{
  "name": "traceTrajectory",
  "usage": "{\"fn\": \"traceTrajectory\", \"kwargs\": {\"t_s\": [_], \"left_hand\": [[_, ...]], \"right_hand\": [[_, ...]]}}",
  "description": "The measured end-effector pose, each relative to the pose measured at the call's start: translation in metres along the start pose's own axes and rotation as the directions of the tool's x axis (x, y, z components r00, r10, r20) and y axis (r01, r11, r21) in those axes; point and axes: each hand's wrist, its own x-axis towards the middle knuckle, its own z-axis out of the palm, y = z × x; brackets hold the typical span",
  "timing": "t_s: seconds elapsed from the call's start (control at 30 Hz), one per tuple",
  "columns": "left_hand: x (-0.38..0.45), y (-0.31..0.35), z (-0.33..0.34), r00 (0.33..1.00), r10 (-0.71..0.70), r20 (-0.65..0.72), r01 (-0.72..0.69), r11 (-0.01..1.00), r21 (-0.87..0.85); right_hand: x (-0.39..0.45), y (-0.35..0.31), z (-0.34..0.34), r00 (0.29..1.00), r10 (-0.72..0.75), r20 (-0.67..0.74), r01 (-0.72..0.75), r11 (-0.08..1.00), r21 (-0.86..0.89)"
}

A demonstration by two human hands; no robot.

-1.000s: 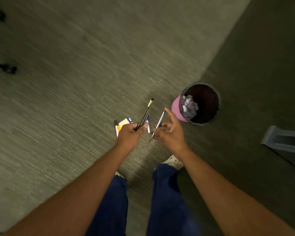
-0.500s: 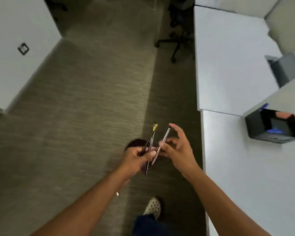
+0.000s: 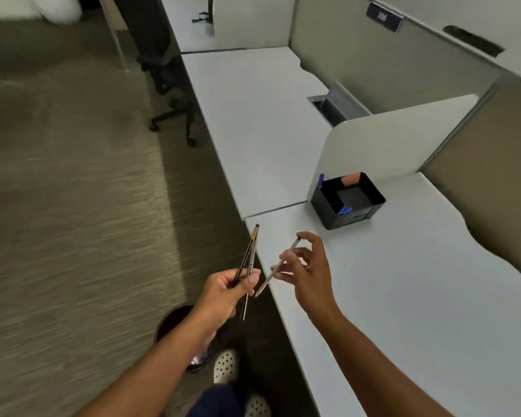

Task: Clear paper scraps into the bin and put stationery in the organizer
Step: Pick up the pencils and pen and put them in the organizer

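The bin (image 3: 175, 319) sits on the carpet under the left forearm. The left hand (image 3: 223, 291) grips two pencils (image 3: 248, 260) in its fist. The right hand (image 3: 309, 270) pinches a silver pen (image 3: 278, 264) between thumb and fingertips over the desk (image 3: 403, 296) edge. Farther back on the desk stands the black organizer (image 3: 348, 200).

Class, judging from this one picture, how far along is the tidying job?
Done: the organizer on the desk already holds some items. In hand: left hand grips two pencils; right hand pinches a pen. Left: putting these into the organizer.
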Motion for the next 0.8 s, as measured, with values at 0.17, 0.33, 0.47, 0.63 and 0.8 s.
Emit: {"fn": "traceTrajectory", "kwargs": {"t_s": [0.17, 0.33, 0.47, 0.63, 0.8], "left_hand": [[0.020, 0.007, 0.011, 0.996, -0.068, 0.059, 0.062, 0.993, 0.098], [0.068, 0.042, 0.037, 0.982, -0.085, 0.170, 0.047, 0.975, 0.218], [0.077, 0.046, 0.046, 0.978, -0.050, 0.203, 0.013, 0.984, 0.176], [0.091, 0.048, 0.066, 0.988, -0.047, 0.145, 0.021, 0.984, 0.179], [0.087, 0.043, 0.074, 0.997, -0.043, 0.071, 0.035, 0.993, 0.114]], "right_hand": [[0.035, -0.008, -0.031, 0.969, -0.034, -0.247, 0.024, 0.999, -0.042], [0.096, -0.033, -0.078, 0.868, -0.129, -0.480, 0.095, 0.991, -0.094], [0.134, -0.047, -0.097, 0.818, -0.294, -0.494, 0.157, 0.941, -0.299], [0.196, -0.050, -0.129, 0.863, -0.417, -0.284, 0.224, 0.821, -0.526], [0.236, -0.026, -0.141, 0.927, -0.354, -0.125, 0.191, 0.730, -0.657]]}}
